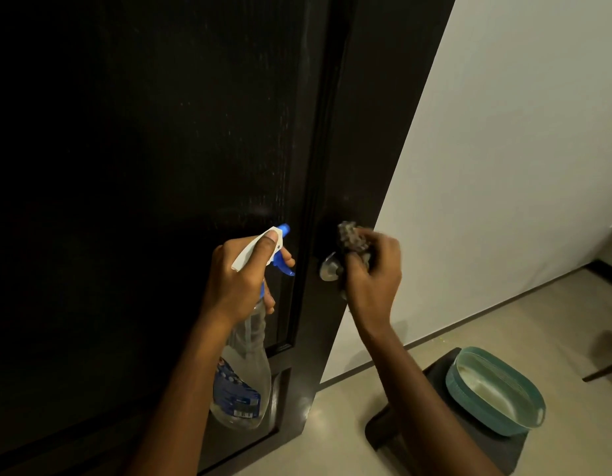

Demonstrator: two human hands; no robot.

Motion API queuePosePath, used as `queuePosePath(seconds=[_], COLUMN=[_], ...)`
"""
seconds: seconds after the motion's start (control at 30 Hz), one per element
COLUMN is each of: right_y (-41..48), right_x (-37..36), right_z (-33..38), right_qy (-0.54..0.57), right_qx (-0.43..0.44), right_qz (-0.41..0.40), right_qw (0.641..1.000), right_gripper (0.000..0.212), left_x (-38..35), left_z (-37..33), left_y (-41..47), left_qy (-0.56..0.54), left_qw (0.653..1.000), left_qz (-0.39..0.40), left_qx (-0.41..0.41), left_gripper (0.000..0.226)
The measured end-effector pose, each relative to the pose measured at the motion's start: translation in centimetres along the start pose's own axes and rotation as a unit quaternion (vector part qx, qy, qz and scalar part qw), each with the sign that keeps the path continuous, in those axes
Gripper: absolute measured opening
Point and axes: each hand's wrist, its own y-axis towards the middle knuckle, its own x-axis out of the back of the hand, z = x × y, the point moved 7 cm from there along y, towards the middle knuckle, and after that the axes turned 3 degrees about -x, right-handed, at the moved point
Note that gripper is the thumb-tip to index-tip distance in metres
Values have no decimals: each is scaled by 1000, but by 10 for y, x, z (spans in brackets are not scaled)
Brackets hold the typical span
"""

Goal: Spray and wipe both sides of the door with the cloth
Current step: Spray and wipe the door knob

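1. A dark wooden door (143,166) fills the view from 7 round to 12 o'clock. A pale wall (521,132) stands at 2 o'clock and a light floor (503,321) runs at 4 o'clock.
2. The door's free edge slants from 12 down to 6 o'clock, with wall and bare floor to its right. At 5 o'clock a low dark surface (380,431) stands near the door's foot and carries a teal basket (450,383).
3. The left hand (242,280) is just below centre. Its fingers wrap the neck of a spray bottle (244,383), thumb along the white head and forefinger on the blue trigger. The nozzle points at the door panel.
4. The right hand (373,273) is at 4 o'clock of centre. Its fingers clutch a bunched grey cloth (352,237) against the door, at 1 o'clock of the metal handle (328,269).
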Motion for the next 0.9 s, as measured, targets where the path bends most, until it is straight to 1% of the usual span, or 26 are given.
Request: queuePosePath(seconds=[0.03, 0.07, 0.1, 0.13, 0.17, 0.2, 0.23, 0.27, 0.3, 0.33, 0.37, 0.4, 0.47, 0.5, 0.53, 0.57, 0.6, 0.63, 0.67, 0.7, 0.73, 0.77, 0.8, 0.83, 0.87, 0.9], right_y=[9, 17, 22, 22, 17, 6, -6, -16, -20, -20, -15, -10, 4, 11, 17, 23, 27, 27, 22, 13, 7, 7, 10, 18, 26, 32], right_x=[3, 2, -3, -10, -21, -30, -37, -43, -44, -42, -38, -33, -23, -20, -19, -20, -23, -26, -28, -28, -26, -20, -11, 0, 12, 22], right_z=[1, 6, 16, 29, 40, 46, 47, 43, 33, 24, 20, 22, 31, 34, 36, 38, 42, 47, 49, 47, 42, 33, 21, 10, -1, -10], right_qy=[63, 90, 88, 68, 38, -14, -85, -163, -222, -250, -243, -206, -67, 15, 84, 119, 116, 83, 38, -14, -67, -124, -176, -208, -212, -180], right_qx=[-62, -90, -81, -39, 20, 101, 199, 300, 369, 392, 377, 335, 194, 105, 22, -33, -36, 8, 70, 139, 200, 241, 253, 228, 170, 102], right_qz=[-56, -93, -105, -94, -59, -14, 34, 79, 111, 124, 119, 99, 11, -47, -101, -135, -138, -110, -62, -1, 65, 126, 171, 193, 193, 182], right_qw=[995, 987, 987, 992, 997, 995, 976, 936, 896, 876, 886, 914, 979, 993, 991, 983, 983, 990, 995, 990, 975, 954, 936, 931, 943, 961], right_gripper=[31, 33, 36, 39, 42, 42, 43, 42, 42, 42, 42, 43, 43, 43, 43, 43, 44, 44, 44, 43, 42, 39, 36, 31, 27, 25], left_x=[-1, -1, -2, -2, -2, -1, 0, 2, 4, 7, 9, 12, 19, 22, 25, 28, 30, 31, 31, 30, 29, 28, 26, 24, 22, 19], left_z=[0, 0, -1, -2, -4, -5, -8, -9, -11, -12, -13, -14, -15, -15, -15, -15, -14, -14, -14, -14, -14, -13, -14, -15, -15, -16], left_y=[0, 1, 1, 2, 1, 1, 0, -1, -2, -3, -3, -4, -4, -5, -5, -6, -6, -6, -7, -6, -6, -5, -5, -4, -2, -1], left_qy=[1, 2, 2, 3, 3, 2, 1, 4, 8, 10, 9, 7, 6, 5, 4, 4, 6, 10, 11, 10, 7, 5, 3, -1, -4, -8], left_qw=[1000, 1000, 1000, 1000, 1000, 1000, 1000, 1000, 1000, 999, 999, 999, 999, 999, 999, 999, 999, 999, 999, 999, 999, 999, 999, 999, 999, 999], left_qz=[0, 0, -1, -3, -6, -10, -15, -22, -28, -32, -34, -35, -34, -35, -36, -38, -40, -40, -40, -40, -41, -42, -42, -40, -38, -34], left_qx=[1, 2, 1, -1, -2, -4, -6, -9, -11, -15, -21, -25, -29, -30, -29, -27, -23, -20, -18, -17, -16, -15, -15, -15, -15, -15], left_gripper=[49, 50, 50, 49, 48, 47, 45, 44, 42, 41, 41, 42, 47, 51, 53, 53, 52, 50, 50, 49, 49, 48, 47, 47, 47, 49])
